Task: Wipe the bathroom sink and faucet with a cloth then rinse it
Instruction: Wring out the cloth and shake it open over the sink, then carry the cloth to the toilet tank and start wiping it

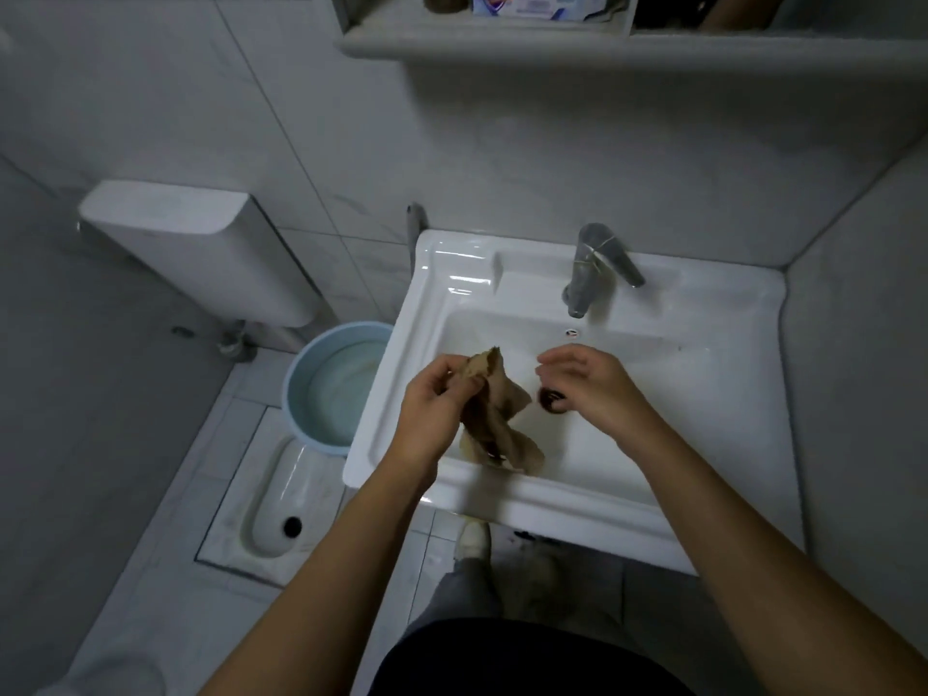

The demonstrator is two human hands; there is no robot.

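Note:
A white ceramic sink is fixed to the tiled wall, with a metal faucet at its back edge and a dark drain in the basin. My left hand grips a crumpled brown cloth, which hangs over the basin's left side. My right hand hovers over the drain with loosely curled fingers and holds nothing. No water can be seen coming from the faucet.
A light blue bucket with water stands on the floor left of the sink. A squat toilet and a white cistern lie further left. A shelf with a soap packet hangs above. My foot is under the sink.

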